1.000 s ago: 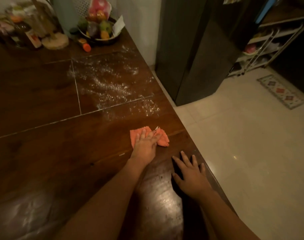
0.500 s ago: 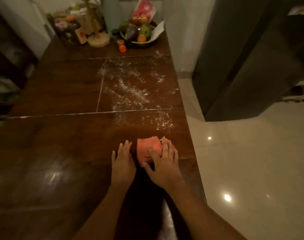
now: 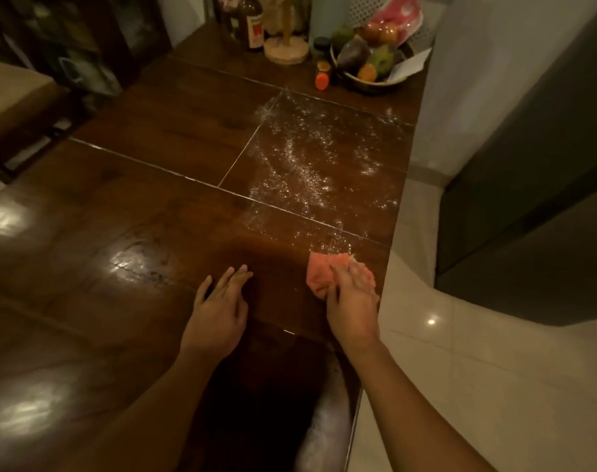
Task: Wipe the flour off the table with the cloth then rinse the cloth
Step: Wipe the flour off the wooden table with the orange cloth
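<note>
The cloth [image 3: 319, 277] lay bunched right of centre, just beside the right edge of the tabletop [image 3: 154, 206]. Your right hand [image 3: 353, 301] sat on it, its grip curled over the fabric. The flour [image 3: 310, 165] began just above it and spread up toward the fruit bowl [image 3: 368, 84]. Your left hand [image 3: 218, 311] rested flat, fingers straight, holding nothing. That close to the edge, a rightward sweep would likely have sent flour onto the floor [image 3: 494, 386], and a wadded cloth might have smeared it.
</note>
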